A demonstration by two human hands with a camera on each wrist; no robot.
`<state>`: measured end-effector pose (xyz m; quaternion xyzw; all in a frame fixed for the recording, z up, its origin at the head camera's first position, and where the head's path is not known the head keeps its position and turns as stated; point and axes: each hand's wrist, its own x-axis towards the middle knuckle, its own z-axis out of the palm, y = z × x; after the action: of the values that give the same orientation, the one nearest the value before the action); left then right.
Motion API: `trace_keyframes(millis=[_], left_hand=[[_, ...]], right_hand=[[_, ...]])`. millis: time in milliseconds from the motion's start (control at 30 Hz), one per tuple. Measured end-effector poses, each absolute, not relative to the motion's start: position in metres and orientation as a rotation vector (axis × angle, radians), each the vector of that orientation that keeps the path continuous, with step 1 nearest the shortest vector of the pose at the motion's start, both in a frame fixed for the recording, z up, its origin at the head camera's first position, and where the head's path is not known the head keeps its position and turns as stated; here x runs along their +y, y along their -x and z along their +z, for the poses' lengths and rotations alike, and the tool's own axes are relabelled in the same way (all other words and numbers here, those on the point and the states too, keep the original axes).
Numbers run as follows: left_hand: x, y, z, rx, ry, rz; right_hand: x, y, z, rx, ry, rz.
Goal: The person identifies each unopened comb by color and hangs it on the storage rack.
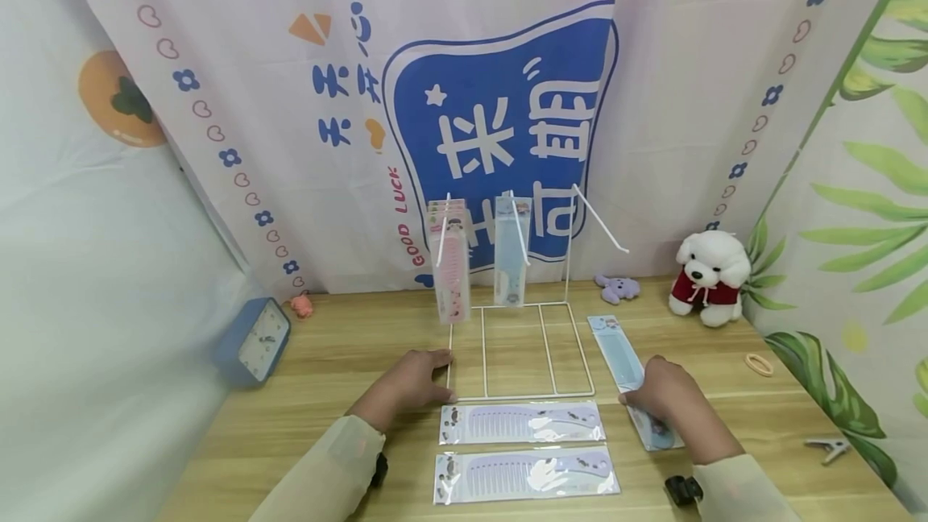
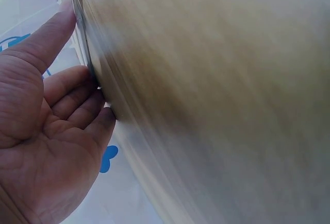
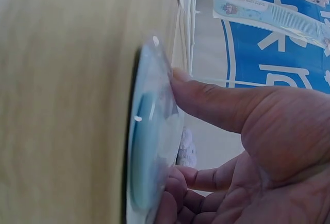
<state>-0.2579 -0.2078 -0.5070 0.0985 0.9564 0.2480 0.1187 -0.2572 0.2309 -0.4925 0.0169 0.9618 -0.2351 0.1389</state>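
Observation:
My right hand (image 1: 656, 389) grips a packaged blue comb (image 1: 615, 349) that lies slantwise on the table, right of the white wire rack (image 1: 573, 345). In the right wrist view, thumb and fingers lie at opposite edges of the clear comb pack (image 3: 149, 136). At the rack's front left corner rests my left hand (image 1: 415, 379), thumb and fingertips at the base wire and tabletop, holding nothing. Two packaged purple combs (image 1: 518, 423) (image 1: 525, 475) lie flat before the rack. Pink comb packs (image 1: 453, 272) hang on its left hook, a blue comb pack (image 1: 512, 256) on the middle one.
The rack's right hook (image 1: 602, 220) is bare. A blue clock (image 1: 254, 342) stands at the left. Toward the right are a white plush dog (image 1: 710, 276), a small purple toy (image 1: 618, 288), a beige hair tie (image 1: 759, 364) and a clip (image 1: 828, 448). A printed curtain hangs behind.

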Motion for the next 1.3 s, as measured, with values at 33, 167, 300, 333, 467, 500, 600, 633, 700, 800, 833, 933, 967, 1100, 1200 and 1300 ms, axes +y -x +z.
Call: trace_keyframes(millis=[33,167,300,333,467,500,600,633,700,800,833,933,967,1100,1200,1300], left_hand=[[-0.208,0.258,-0.507,2.797,-0.287,0.724],[-0.208,0.258,-0.506,2.8,-0.29,0.714],[-0.208,0.259,-0.507,2.802,-0.292,0.708],[-0.208,0.259,-0.507,2.802,-0.294,0.71],[-0.208,0.258,-0.506,2.802,-0.292,0.711],[-0.208,0.258,-0.506,2.802,-0.293,0.709],[-0.208,0.258,-0.506,2.804,-0.294,0.702],[-0.208,0.257,-0.506,2.804,-0.296,0.699],[-0.208,0.258,-0.506,2.805,-0.299,0.697],[-0.208,0.258,-0.507,2.805,-0.303,0.694],[-0.208,0.258,-0.507,2.805,-0.304,0.694],[-0.208,0.258,-0.508,2.807,-0.306,0.691],[-0.208,0.258,-0.508,2.808,-0.305,0.689],[-0.208,0.259,-0.508,2.81,-0.306,0.688],[-0.208,0.259,-0.507,2.81,-0.305,0.691],[-0.208,0.258,-0.507,2.811,-0.307,0.69]], right_hand=[[0.231,0.258,-0.493,2.775,-0.056,-0.68],[0.233,0.262,-0.495,2.783,-0.055,-0.671],[0.239,0.267,-0.5,2.844,0.046,-0.734],[0.241,0.268,-0.501,2.858,0.078,-0.764],[0.25,0.272,-0.501,2.862,0.147,-0.887],[0.252,0.272,-0.5,2.858,0.153,-0.914],[0.258,0.274,-0.496,2.816,0.131,-1.052],[0.26,0.275,-0.494,2.802,0.114,-1.103],[0.264,0.276,-0.491,2.754,0.06,-1.234],[0.268,0.277,-0.488,2.685,-0.017,-1.408],[0.27,0.277,-0.487,2.659,-0.04,-1.464],[0.274,0.278,-0.487,2.565,-0.058,-1.633],[0.275,0.278,-0.487,2.532,-0.055,-1.687],[0.281,0.278,-0.489,2.365,-0.004,-1.924],[0.285,0.276,-0.489,2.262,0.083,-2.052],[0.288,0.274,-0.489,2.135,0.2,-2.181]])
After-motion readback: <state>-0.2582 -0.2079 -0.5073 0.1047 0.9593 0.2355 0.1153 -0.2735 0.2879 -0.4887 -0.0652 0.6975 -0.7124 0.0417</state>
